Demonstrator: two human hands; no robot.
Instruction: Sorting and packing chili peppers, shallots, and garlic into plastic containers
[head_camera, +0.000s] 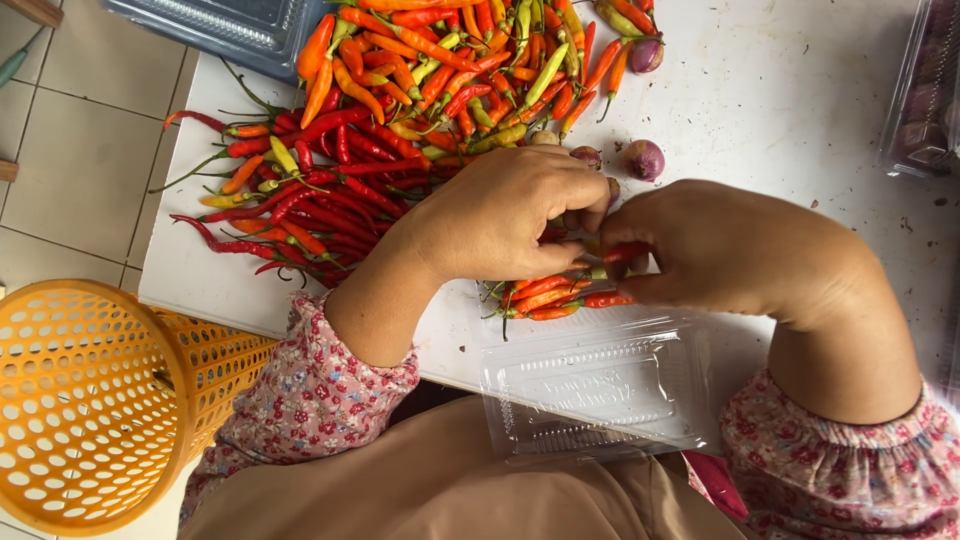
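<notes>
Gripping: a red chili (622, 251) is pinched between the thumb and fingers of the right hand (720, 250), while the fingers of the left hand (500, 215) are closed round the other end of it, though the exact grip there is partly hidden
Beneath the fingers: a small bunch of sorted chilies (555, 297) is laid just below both hands, at the far edge of a clear plastic tray (600, 385)
Beyond the fingertips: the large chili pile (400, 110) is spread past the left hand, and shallots (643, 158) are seen just above the knuckles
Risk of snapping: the pod could be torn if it is pulled too hard from both ends
Risk of sting: juice could be carried on the bare fingers if the skin of the pod is split
Risk of scatter: the sorted bunch could be knocked off the table edge (300, 325) by the left wrist, since it is set so near
Risk of tipping: the tray is seen overhanging the edge towards the lap, so it could be dislodged by a forearm; the orange basket (90, 400) stands well to the left, too far to catch anything
</notes>
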